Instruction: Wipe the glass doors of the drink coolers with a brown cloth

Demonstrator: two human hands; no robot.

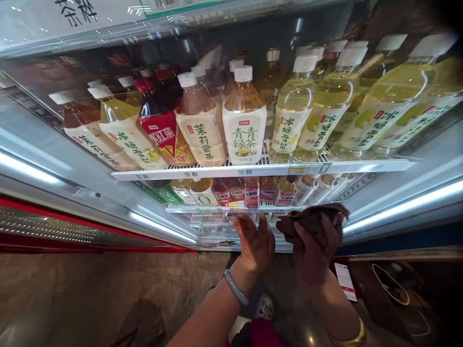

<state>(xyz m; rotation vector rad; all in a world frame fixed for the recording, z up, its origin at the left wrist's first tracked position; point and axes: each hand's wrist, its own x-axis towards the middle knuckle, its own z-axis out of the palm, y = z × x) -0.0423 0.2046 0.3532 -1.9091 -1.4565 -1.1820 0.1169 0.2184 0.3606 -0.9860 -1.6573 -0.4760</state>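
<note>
My left hand (256,243), with a pale green bangle (236,287) at the wrist, is raised before the lower shelves of a lit drinks fridge. Its fingers are apart and slightly curled, holding nothing. To the right, my right hand (314,246) grips a bunched dark brown cloth (314,220). A gold bracelet (350,335) circles that forearm. Above both hands runs the front rail (267,167) of a shelf of tea and fruit drinks. A green tea bottle (244,115) and a pale yellow pear drink bottle (292,108) stand on it.
Smaller red-labelled bottles (252,192) line the shelf below. Bright light strips (161,226) run down both sides of the fridge. A phone (345,282) lies at the right near a white cable (392,284). My shoe (265,307) rests on the brown floor (87,299).
</note>
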